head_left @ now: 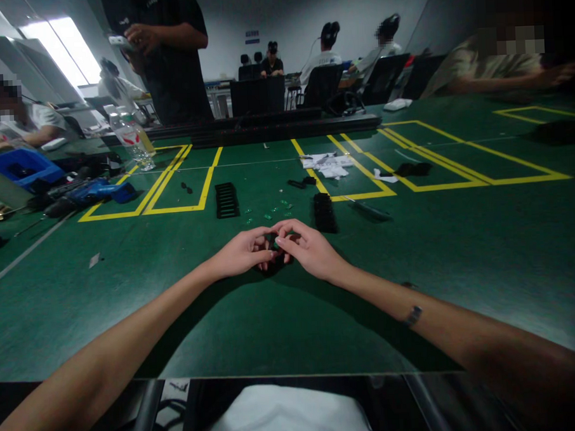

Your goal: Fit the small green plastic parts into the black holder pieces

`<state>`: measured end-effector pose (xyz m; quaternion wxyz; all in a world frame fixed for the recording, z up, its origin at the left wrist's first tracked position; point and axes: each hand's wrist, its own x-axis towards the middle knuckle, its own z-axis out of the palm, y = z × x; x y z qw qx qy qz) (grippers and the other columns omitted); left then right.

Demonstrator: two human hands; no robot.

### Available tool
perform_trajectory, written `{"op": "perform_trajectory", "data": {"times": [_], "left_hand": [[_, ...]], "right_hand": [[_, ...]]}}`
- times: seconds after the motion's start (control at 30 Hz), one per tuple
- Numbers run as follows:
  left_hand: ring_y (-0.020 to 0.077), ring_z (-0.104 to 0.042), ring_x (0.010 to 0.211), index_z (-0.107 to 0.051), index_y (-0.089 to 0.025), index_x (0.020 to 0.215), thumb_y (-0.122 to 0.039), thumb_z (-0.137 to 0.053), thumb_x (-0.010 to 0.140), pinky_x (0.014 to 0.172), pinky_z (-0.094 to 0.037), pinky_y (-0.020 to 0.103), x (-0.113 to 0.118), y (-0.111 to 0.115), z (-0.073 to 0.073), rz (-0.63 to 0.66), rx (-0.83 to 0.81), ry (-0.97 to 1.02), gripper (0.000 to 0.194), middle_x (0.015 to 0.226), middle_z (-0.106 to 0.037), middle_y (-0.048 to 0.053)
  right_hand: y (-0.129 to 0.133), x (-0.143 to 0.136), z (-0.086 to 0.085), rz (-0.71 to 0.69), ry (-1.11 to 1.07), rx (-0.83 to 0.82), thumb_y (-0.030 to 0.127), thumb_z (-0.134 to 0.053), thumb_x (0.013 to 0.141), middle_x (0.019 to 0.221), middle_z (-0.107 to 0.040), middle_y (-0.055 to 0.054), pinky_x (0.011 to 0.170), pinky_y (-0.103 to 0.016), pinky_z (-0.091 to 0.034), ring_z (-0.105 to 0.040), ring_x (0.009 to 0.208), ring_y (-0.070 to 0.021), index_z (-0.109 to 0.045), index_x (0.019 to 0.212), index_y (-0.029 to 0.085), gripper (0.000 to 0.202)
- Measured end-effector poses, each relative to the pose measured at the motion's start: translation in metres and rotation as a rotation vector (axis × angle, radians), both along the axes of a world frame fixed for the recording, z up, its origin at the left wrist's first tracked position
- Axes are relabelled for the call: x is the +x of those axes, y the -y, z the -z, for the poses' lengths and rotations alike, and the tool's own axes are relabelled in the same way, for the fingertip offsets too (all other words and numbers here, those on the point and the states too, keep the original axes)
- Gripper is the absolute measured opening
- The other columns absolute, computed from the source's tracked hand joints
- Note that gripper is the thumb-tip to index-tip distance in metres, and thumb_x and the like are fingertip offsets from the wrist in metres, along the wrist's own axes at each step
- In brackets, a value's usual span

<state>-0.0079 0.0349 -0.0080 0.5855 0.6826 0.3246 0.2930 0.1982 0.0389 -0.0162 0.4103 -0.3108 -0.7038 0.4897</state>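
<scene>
My left hand (245,251) and my right hand (308,247) meet just above the green table, fingertips touching or nearly so. A small green piece (276,244) shows between them, at my right thumb and fingers, which are pinched on it. My left fingers are curled beside it; what they hold is mostly hidden. Beyond the hands lie several small clear-green pieces (268,216). A black slotted rack (226,200) stands behind to the left, and a second black ribbed part (324,212) is nearer my right hand.
A screwdriver-like tool (369,210) lies at right, with crumpled white paper (330,165) farther back. On the left are a blue power drill (89,193), a blue bin (25,168) and a plastic bottle (130,136). Black rails (284,128) cross the far side; a person stands behind them.
</scene>
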Motion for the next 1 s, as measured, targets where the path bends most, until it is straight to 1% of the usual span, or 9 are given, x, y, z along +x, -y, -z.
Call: {"op": "perform_trajectory", "data": {"times": [0.23, 0.47, 0.63, 0.87, 1.0], "left_hand": [[0.0114, -0.062, 0.061, -0.048, -0.012, 0.132, -0.027, -0.067, 0.088, 0.058, -0.051, 0.023, 0.0003, 0.0008, -0.0021, -0.001, -0.002, 0.0, 0.05, 0.078, -0.062, 0.001], [0.0107, -0.062, 0.059, -0.053, -0.012, 0.126, -0.026, -0.066, 0.088, 0.056, -0.05, 0.022, -0.0007, -0.001, -0.0029, 0.013, 0.006, -0.01, 0.043, 0.076, -0.061, 0.0], [0.0105, -0.062, 0.059, -0.052, -0.012, 0.127, -0.028, -0.067, 0.088, 0.055, -0.049, 0.02, -0.0013, -0.0014, -0.0023, 0.009, 0.008, -0.008, 0.045, 0.075, -0.061, 0.0], [0.0111, -0.062, 0.059, -0.049, -0.012, 0.13, -0.027, -0.066, 0.088, 0.055, -0.05, 0.022, -0.0008, -0.0012, -0.0023, 0.006, 0.009, -0.002, 0.048, 0.078, -0.061, 0.001], [0.0108, -0.062, 0.059, -0.051, -0.012, 0.127, -0.027, -0.067, 0.087, 0.056, -0.05, 0.022, -0.0005, -0.0017, -0.0019, 0.018, 0.006, -0.005, 0.045, 0.079, -0.061, 0.0]], "right_hand": [[0.0011, 0.0006, -0.0034, -0.017, 0.014, 0.009, 0.033, -0.056, 0.095, 0.122, -0.054, -0.007, 0.06, -0.028, -0.055, -0.059, 0.066, -0.009, -0.055, 0.092, 0.02, 0.014], [0.0025, 0.001, -0.0034, -0.033, 0.042, 0.029, 0.034, -0.053, 0.097, 0.124, -0.053, -0.008, 0.062, -0.029, -0.055, -0.059, 0.066, -0.009, -0.053, 0.094, 0.02, 0.014], [0.0031, 0.0013, -0.0019, -0.025, 0.049, 0.04, 0.035, -0.051, 0.098, 0.125, -0.053, -0.008, 0.062, -0.029, -0.055, -0.059, 0.065, -0.009, -0.052, 0.096, 0.02, 0.014], [0.0041, 0.0004, -0.0031, -0.013, 0.057, 0.063, 0.035, -0.051, 0.098, 0.124, -0.054, -0.009, 0.062, -0.03, -0.054, -0.059, 0.068, -0.0106, -0.052, 0.096, 0.021, 0.015], [0.004, 0.0003, -0.004, -0.018, 0.045, 0.04, 0.036, -0.05, 0.099, 0.124, -0.055, -0.008, 0.062, -0.03, -0.055, -0.06, 0.069, -0.0112, -0.05, 0.097, 0.021, 0.015]]}}
